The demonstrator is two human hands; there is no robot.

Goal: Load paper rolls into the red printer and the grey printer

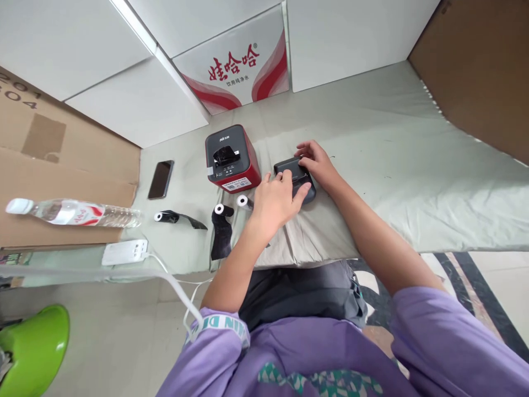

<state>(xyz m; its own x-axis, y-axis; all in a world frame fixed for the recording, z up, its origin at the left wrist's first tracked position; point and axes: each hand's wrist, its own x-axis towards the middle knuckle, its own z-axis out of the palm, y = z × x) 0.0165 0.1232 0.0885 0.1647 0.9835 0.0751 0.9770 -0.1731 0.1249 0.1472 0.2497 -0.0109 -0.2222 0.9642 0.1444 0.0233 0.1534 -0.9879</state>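
A small black device like a portable printer (289, 164) lies on the cloth-covered table. My left hand (273, 201) rests over its near left part, fingers spread on the top and thumb toward the right. At the far right corner, my right hand (318, 162) grips the device, thumb on top and fingers around the edge. Much of its top is hidden under my hands. To the left stands a red and black box-shaped machine (231, 154) with black film on top. Beside my left wrist, a small roll with a white core (243, 202) is partly hidden.
Two black rolls, one partly unwound (223, 231) and another (167, 216), lie left of my arm. A phone (161, 179), a water bottle (78, 213) and a white power strip (124, 252) are farther left. White panels (351, 38) line the back; a cable crosses the front left.
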